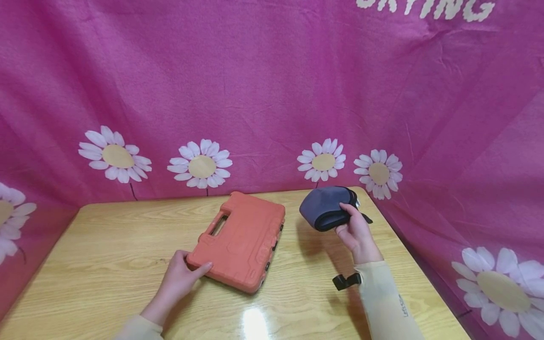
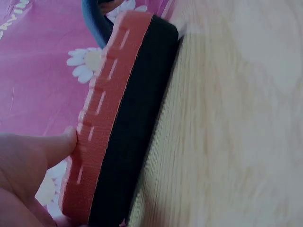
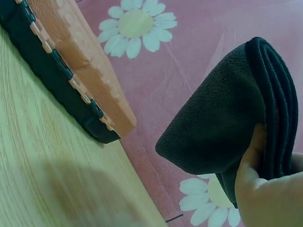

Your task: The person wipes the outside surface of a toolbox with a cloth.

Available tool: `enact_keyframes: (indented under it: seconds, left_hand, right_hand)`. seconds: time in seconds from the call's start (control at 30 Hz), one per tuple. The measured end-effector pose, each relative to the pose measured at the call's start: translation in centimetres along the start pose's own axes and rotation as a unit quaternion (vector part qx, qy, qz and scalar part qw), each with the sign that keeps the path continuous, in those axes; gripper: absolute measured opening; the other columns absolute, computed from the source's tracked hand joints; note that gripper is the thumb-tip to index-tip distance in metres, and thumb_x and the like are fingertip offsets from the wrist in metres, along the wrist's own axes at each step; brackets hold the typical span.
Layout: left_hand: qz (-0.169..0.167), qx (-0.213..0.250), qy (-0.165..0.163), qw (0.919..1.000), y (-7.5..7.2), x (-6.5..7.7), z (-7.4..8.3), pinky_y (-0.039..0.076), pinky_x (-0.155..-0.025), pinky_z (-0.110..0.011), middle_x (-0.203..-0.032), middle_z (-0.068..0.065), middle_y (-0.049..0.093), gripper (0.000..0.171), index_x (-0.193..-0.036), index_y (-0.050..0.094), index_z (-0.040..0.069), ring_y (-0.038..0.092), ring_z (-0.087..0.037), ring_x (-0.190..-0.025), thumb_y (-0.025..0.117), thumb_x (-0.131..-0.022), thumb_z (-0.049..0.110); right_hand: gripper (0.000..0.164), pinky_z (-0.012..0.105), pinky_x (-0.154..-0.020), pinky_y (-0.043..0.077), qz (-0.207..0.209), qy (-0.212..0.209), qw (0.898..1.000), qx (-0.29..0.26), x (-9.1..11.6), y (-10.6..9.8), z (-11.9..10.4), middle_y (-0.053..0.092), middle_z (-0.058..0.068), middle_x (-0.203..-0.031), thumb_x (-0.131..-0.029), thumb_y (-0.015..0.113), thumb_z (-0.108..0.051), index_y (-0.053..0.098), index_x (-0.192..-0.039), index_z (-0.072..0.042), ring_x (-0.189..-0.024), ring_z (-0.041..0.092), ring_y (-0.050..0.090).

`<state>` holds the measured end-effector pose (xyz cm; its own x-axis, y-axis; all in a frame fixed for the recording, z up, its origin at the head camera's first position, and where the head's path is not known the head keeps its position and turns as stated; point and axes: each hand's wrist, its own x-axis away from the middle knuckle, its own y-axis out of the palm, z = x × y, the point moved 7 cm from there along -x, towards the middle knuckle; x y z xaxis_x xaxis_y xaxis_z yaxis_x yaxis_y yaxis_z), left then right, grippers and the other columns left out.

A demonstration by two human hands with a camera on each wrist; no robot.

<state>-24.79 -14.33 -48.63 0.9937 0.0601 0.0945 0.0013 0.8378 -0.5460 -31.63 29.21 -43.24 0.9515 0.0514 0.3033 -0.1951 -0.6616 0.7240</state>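
Observation:
An orange-red plastic carrying case (image 1: 244, 236) with a black underside lies on the wooden table, its handle facing left and its latches facing right. At its near left corner, my left hand (image 1: 177, 277) pinches it, thumb on top and the other fingers mostly hidden. The left wrist view shows the case's side (image 2: 109, 109) with the thumb on its upper edge. To the right, above the table, my right hand (image 1: 357, 233) grips a folded dark grey-blue cloth (image 1: 325, 205) with black edging. Its layered folds (image 3: 274, 104) show in the right wrist view.
The wooden table (image 1: 119, 241) has a pink curtain (image 1: 263, 94) with printed daisies behind it and at both sides. A black strap piece (image 1: 346, 281) sticks out from the right sleeve's cuff.

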Motion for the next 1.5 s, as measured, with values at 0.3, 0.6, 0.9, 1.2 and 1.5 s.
enact_keyframes:
  seconds: [0.3, 0.6, 0.9, 1.2, 1.5]
  left_hand:
    - [-0.005, -0.035, -0.002, 0.9994, 1.0, 0.6, 0.6, 0.05, -0.093, -0.054, -0.124, -0.034, 0.051, 0.08, -0.131, 0.039, -0.014, 0.057, -0.039, -0.108, 0.08, -0.089, 0.04]
    - [0.008, -0.103, 0.026, 0.9943, 2.1, 1.5, 1.6, 0.048, -0.07, -0.039, -0.099, -0.018, 0.055, 0.067, -0.111, 0.048, -0.006, 0.054, -0.028, -0.086, 0.078, -0.088, 0.049]
    - [0.016, -0.126, 0.022, 0.9916, 3.3, 2.1, 1.8, 0.034, -0.06, -0.032, -0.089, -0.011, 0.047, 0.069, -0.104, 0.045, -0.001, 0.043, -0.025, -0.076, 0.075, -0.087, 0.059]
    - [0.024, -0.171, 0.04, 0.9842, 3.4, 2.2, 1.9, 0.031, -0.058, -0.032, -0.079, -0.006, 0.048, 0.071, -0.099, 0.047, 0.002, 0.046, -0.022, -0.07, 0.075, -0.084, 0.066]
    - [-0.011, -0.099, 0.044, 0.994, 3.4, 1.6, 1.3, 0.032, -0.053, -0.03, -0.071, -0.001, 0.045, 0.059, -0.102, 0.045, 0.005, 0.043, -0.018, -0.063, 0.08, -0.087, 0.05]
  right_hand:
    - [0.049, 0.021, -0.1, 0.053, 0.001, 0.0, 1.0, -0.011, 0.0, 0.0, -0.2, 0.071, -0.01, -0.109, -0.112, 0.035, -0.018, 0.024, -0.158, -0.027, -0.109, 0.003, 0.063]
    - [0.044, 0.021, -0.098, 0.055, 0.011, 0.0, 1.0, -0.019, 0.2, -0.3, -0.2, 0.071, -0.01, -0.109, -0.111, 0.039, -0.019, 0.03, -0.154, -0.027, -0.109, 0.002, 0.064]
    - [0.058, 0.022, -0.096, 0.055, 0.012, 0.003, 1.0, -0.002, 0.1, -0.3, 0.0, 0.065, -0.011, -0.115, -0.111, 0.039, -0.021, 0.016, -0.164, -0.029, -0.117, 0.002, 0.058]
    - [0.058, 0.021, -0.101, 0.053, 0.004, 0.005, 1.0, -0.006, -0.1, -0.2, 0.3, 0.071, -0.012, -0.107, -0.111, 0.035, -0.019, 0.015, -0.164, -0.028, -0.112, 0.001, 0.062]
    - [0.06, 0.018, -0.104, 0.05, 0.01, 0.005, 1.0, 0.002, -0.1, -0.2, 0.4, 0.051, -0.015, -0.14, -0.111, 0.037, -0.02, 0.012, -0.165, -0.029, -0.12, -0.002, 0.056]
